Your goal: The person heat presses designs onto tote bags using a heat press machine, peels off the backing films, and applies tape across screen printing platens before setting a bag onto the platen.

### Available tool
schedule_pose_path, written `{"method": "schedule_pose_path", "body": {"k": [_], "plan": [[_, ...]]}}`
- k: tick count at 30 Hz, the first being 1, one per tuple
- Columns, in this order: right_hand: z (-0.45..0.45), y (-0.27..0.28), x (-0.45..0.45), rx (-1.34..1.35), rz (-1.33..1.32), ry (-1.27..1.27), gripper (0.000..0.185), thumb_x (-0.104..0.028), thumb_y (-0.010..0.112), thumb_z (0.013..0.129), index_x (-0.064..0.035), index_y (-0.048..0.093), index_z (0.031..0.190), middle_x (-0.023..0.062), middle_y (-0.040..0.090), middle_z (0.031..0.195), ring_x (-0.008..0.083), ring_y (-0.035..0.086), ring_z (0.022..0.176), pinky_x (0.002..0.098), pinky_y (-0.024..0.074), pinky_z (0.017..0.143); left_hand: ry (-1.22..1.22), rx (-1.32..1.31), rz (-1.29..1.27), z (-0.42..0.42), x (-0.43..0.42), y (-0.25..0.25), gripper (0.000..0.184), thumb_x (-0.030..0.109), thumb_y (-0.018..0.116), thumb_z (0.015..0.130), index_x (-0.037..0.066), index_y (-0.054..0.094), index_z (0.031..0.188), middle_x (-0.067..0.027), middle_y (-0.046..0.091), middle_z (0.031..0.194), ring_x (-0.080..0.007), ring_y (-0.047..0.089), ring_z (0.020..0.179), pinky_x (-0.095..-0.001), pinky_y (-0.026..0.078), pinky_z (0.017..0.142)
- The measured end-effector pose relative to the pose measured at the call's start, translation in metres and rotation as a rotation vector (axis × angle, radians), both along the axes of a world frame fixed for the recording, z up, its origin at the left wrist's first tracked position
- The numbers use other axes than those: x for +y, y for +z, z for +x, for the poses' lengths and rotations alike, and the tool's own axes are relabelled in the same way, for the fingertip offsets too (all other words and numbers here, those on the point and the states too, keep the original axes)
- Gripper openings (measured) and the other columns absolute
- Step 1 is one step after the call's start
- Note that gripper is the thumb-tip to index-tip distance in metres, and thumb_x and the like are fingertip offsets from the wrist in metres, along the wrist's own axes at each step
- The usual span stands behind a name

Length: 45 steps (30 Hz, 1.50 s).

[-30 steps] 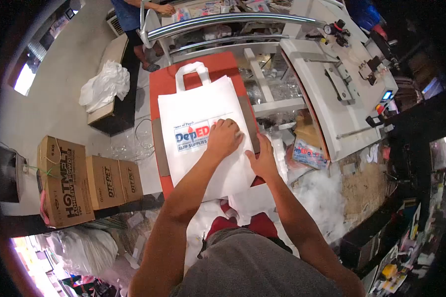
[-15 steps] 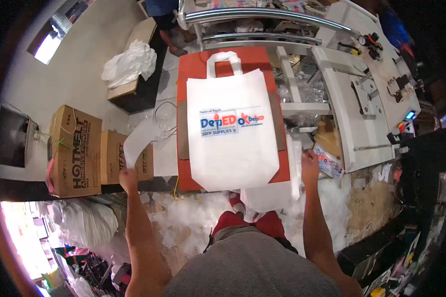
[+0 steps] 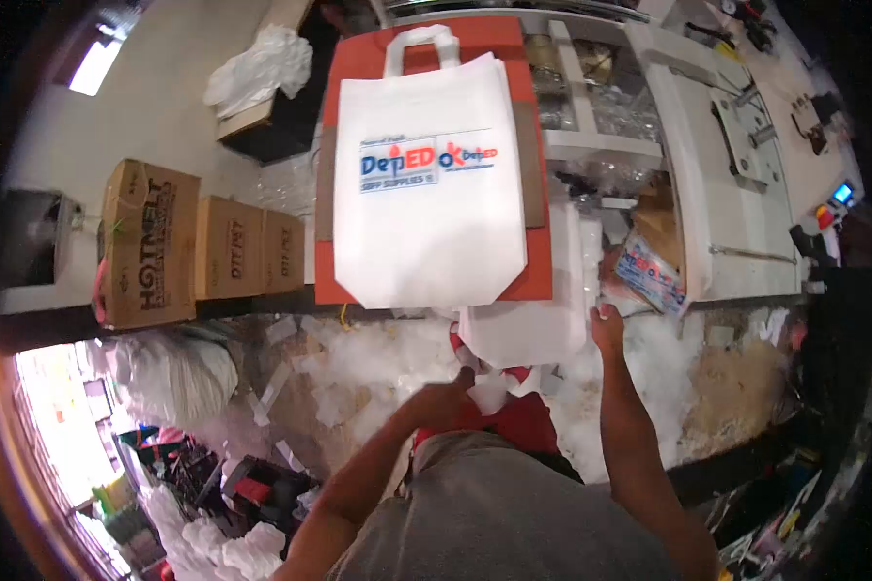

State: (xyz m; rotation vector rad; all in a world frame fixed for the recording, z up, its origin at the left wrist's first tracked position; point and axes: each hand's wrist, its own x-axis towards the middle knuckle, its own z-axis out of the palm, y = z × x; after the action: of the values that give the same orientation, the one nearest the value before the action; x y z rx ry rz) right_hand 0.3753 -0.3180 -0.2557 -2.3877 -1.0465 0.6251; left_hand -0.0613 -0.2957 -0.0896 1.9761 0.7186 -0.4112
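Observation:
A white tote bag (image 3: 431, 232) lies flat on a red board (image 3: 538, 281), its handle at the far end. Blue and red "DepED" and "OK" lettering is printed across its middle. Below the board's near right edge, another white bag (image 3: 528, 334) or a stack of them shows in part. My right hand (image 3: 607, 327), fingers curled, is beside the right edge of that lower white layer; what it grips, if anything, is hidden. My left hand (image 3: 444, 399) is closed in front of my legs, with a whitish sheet (image 3: 491, 392) at its fingertips.
Brown cartons (image 3: 150, 247) stand at left, one marked "HOTMELT". A press machine (image 3: 712, 184) with a lit control box (image 3: 836, 201) fills the right. Printed transfer sheets (image 3: 649, 271) lie near my right hand. White scraps (image 3: 358, 368) cover the floor; a bulging white sack (image 3: 179, 378) stands lower left.
My left hand has swung from beside the cartons to in front of my legs, with the whitish sheet. My right hand stays near the lower bags. The view has tilted downward.

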Motion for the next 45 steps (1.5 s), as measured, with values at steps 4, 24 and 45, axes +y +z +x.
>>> {"method": "schedule_pose_path", "body": {"k": [4,24,45], "plan": [[0.025,-0.038,-0.057,-0.038,-0.071,0.193,0.036,-0.029,0.065,0.089,0.0016,0.061,0.108,0.0202,0.066,0.109,0.0349,0.062,0.106,0.0420,0.0483,0.094,0.676,-0.204,0.204,-0.005,0.115,0.106,0.009,0.012,0.066,0.087,0.004,0.067,0.090,-0.0127,0.069,0.083,-0.0195,0.067,0.075,-0.0352,0.053,0.067],[-0.037,-0.037,-0.248,0.046,-0.290,0.102,0.022,-0.027,0.058,0.089,-0.0076,0.067,0.092,0.0148,0.068,0.089,0.0298,0.065,0.084,0.0405,0.0528,0.075,0.484,-0.103,1.100,-0.037,0.354,0.102,0.034,0.009,0.062,0.078,0.011,0.064,0.112,-0.0127,0.061,0.107,-0.0349,0.057,0.101,-0.0487,0.048,0.086],[-0.056,0.015,-0.187,0.332,-0.292,-0.104,0.013,-0.017,0.057,0.090,-0.0055,0.060,0.083,0.0034,0.057,0.071,0.0218,0.056,0.070,0.0369,0.0496,0.072,0.461,-0.165,1.021,-0.046,0.361,0.102,0.027,0.006,0.059,0.081,0.010,0.067,0.107,-0.0118,0.063,0.108,-0.0352,0.060,0.102,-0.0485,0.047,0.088]]}}
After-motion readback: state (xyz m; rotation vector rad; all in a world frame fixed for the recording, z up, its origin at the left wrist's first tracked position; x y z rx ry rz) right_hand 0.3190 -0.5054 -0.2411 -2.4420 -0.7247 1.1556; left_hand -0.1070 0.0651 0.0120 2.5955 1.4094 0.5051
